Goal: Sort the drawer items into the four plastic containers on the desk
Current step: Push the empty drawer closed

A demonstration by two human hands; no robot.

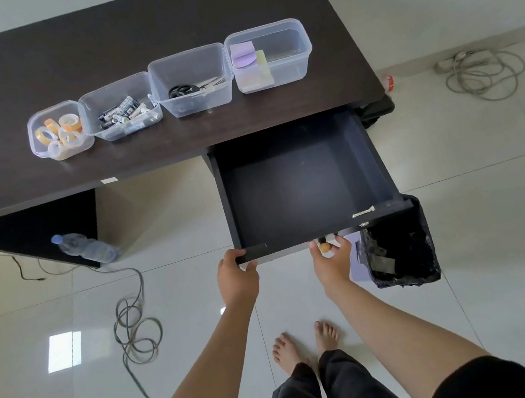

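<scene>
Gripping the front panel of the open drawer (304,185), both hands sit at its near edge: left hand (236,277) curls fingers over the panel's left end, right hand (331,258) pinches the small round knob (325,248) near centre. Drawer interior shows bare dark board, so sorting looks finished.

Four clear plastic containers stand in a row on the dark wood-grain desk (26,82), left to right:
- small rounded tub (59,130) with tape rolls, light, hollow rings
- next tub (121,108), touching it, with batteries, dense, smooth cylinders, likely to roll
- deeper square tub (191,80) with black-handled scissors, rigid, pointed
- far-right tub (270,55) with sticky-note pads, purple and pale yellow, soft paper blocks

Tubs look thin, stiff and slick; take them by the rim or both side walls.

Drawer is a rigid panel box on slides; probably light when empty, push squarely at the front panel.

Black-lined bin (401,248) stands just right of the drawer front.
</scene>
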